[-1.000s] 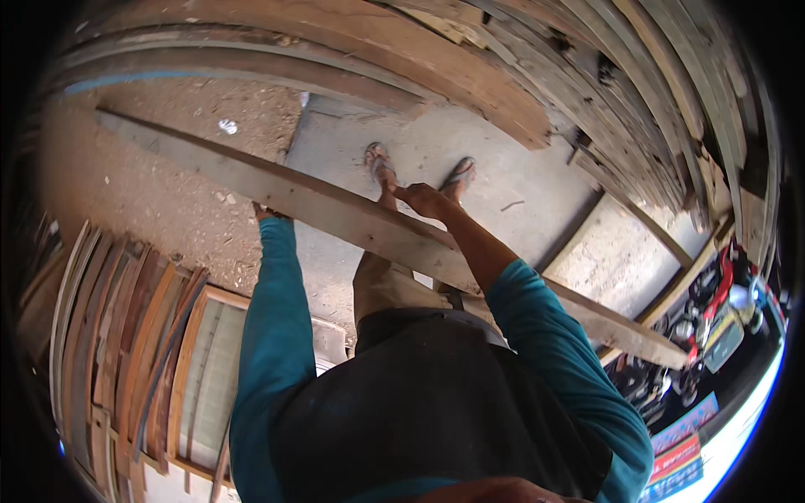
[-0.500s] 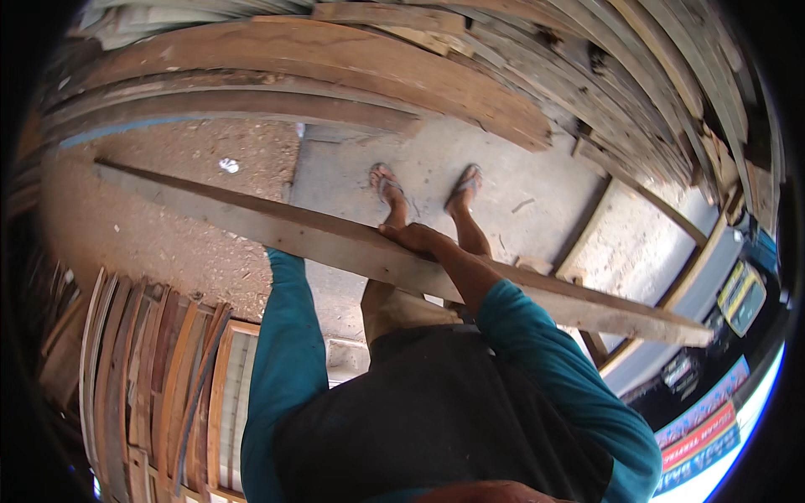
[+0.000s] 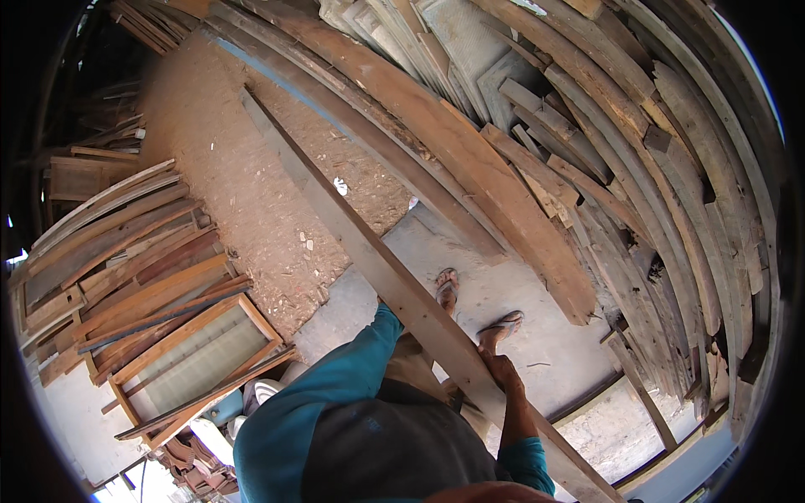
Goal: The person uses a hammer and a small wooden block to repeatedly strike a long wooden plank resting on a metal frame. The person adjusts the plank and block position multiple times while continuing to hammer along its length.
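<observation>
A long, straight wooden beam (image 3: 369, 251) runs diagonally in front of my body, from the upper left down to the lower right. My right hand (image 3: 503, 370) is closed on the beam's right-hand edge, its fingers bent against the wood. My left sleeve (image 3: 365, 339) reaches the beam's other side near its middle. The beam covers my left hand, so its fingers are hidden. Both sandalled feet (image 3: 501, 323) stand on the concrete beyond the beam.
Thick reddish-brown planks (image 3: 495, 189) lie along the far side. Stacked weathered timber (image 3: 696, 193) lines the right. At left are piled wooden frames (image 3: 155, 268) and a framed panel (image 3: 197, 369). Sawdust-covered ground (image 3: 226, 184) meets a concrete slab (image 3: 553, 293).
My view has turned left, and the beam now slants more steeply across it. My right hand stays on the beam. More of the left-hand frames and right-hand timber shows.
</observation>
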### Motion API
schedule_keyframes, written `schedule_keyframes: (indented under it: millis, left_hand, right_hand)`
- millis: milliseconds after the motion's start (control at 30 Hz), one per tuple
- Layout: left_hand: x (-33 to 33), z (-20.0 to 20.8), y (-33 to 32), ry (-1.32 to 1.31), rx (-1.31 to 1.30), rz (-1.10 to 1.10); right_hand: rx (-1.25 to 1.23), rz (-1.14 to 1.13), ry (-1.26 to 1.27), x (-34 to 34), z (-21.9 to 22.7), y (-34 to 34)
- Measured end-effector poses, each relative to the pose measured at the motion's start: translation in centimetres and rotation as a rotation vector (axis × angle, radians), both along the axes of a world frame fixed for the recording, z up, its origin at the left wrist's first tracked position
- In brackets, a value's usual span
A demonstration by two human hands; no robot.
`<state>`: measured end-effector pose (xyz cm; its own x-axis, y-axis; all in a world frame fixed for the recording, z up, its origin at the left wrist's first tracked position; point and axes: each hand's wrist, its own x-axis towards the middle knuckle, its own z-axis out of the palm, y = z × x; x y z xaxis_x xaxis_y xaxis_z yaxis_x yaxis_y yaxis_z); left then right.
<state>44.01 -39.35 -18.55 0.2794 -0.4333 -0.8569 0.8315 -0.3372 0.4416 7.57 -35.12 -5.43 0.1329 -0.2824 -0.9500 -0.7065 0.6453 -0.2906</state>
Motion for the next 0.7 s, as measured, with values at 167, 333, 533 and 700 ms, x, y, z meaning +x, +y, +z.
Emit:
schedule_keyframes:
  millis: [167,333,533,700]
  left_hand:
    - [-3.5,0.0,0.8,0.098,-0.037,-0.016]
    - [-3.5,4.9,-0.9,0.149,0.068,0.07]
    - [0.2,1.2,0.1,0.047,-0.022,-0.139]
    - [3.5,0.1,0.5,-0.079,0.455,-0.08]
  right_hand:
    - [0.1,0.031,0.008,-3.9,1.4,0.6]
    - [0.001,0.086,0.011,-2.3,-0.4,0.6]
    - [-0.288,0.371,-0.074,-2.7,0.3,-1.3]
    - [-0.281,-0.112,0.071,-2.5,-5.1,-1.2]
